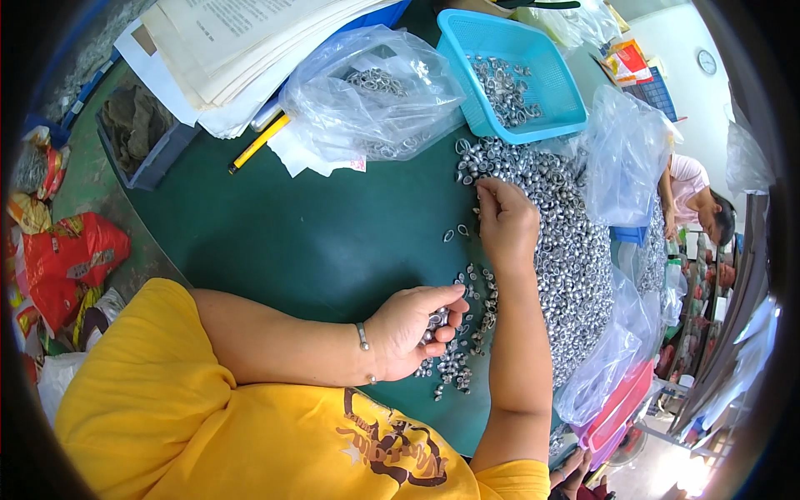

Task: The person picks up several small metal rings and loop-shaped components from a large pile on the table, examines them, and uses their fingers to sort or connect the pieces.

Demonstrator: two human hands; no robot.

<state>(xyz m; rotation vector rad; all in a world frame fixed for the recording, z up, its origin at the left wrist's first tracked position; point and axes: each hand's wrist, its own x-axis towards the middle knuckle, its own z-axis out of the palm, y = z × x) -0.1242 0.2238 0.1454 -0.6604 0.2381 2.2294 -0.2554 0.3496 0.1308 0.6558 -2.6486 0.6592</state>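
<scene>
My left hand (410, 332), with a thin metal bangle on its wrist, is cupped palm up around several small silver metal pieces (435, 323). Its fingers curl over them above the green tabletop. Over the near edge of a wide heap of small silver metal pieces (571, 275), my right hand (508, 218) has thumb and fingertips pinched together. Anything between those fingertips is too small to make out. Two loose oval pieces (456, 232) lie between the hands. A smaller cluster of pieces (454, 371) sits just below my left hand.
Beyond the heap stands a turquoise basket (575, 121) with more pieces inside. Left of it are a clear plastic bag (375, 92), a yellow pen (260, 143) and stacked papers (217, 50). A grey bin (150, 162) borders the table's left. Another person (696, 196) sits at right.
</scene>
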